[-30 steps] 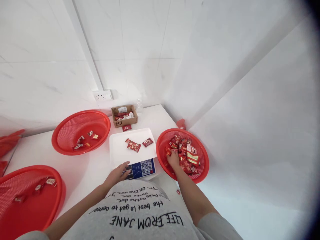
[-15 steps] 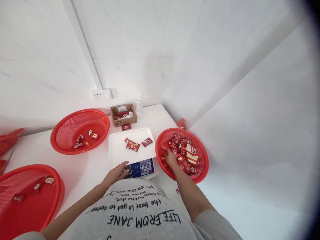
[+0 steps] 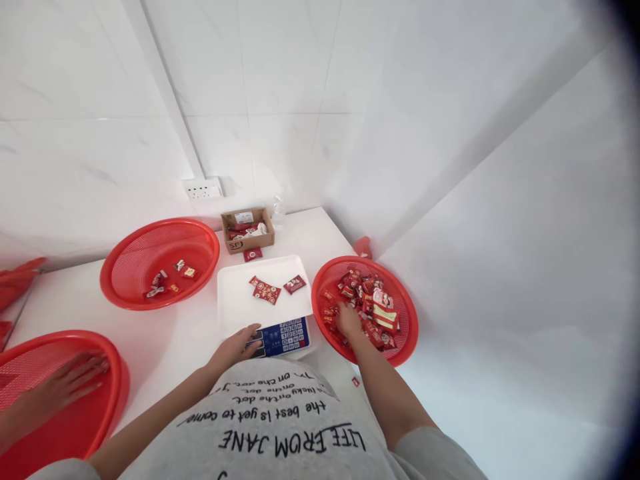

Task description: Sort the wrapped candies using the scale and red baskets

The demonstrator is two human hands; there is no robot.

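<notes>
My left hand [image 3: 236, 347] lies with fingers stretched out on the left end of the blue keypad panel [image 3: 283, 338] of a white digital scale. Two red wrapped packets, a larger one [image 3: 266, 291] and a smaller one [image 3: 295, 285], sit apart on the scale's white pan [image 3: 233, 297]. To the right, my right hand [image 3: 349, 323] reaches down into a red mesh basket [image 3: 413, 325] heaped with red snack packets [image 3: 373, 331]. Its fingertips are hidden among the packets, so whether it grips one does not show.
Another person's hand [image 3: 60, 393] reaches into a red basket [image 3: 117, 373] at lower left. A third red basket [image 3: 125, 267] behind holds several packets. An open cardboard box [image 3: 250, 243] stands behind the scale, a red packet [image 3: 253, 254] before it. A wall socket [image 3: 203, 189] is above.
My right hand has shifted slightly right and deeper among the packets. Another person's hand has come into the lower left basket, covering the packets there. My left hand stays on the scale.
</notes>
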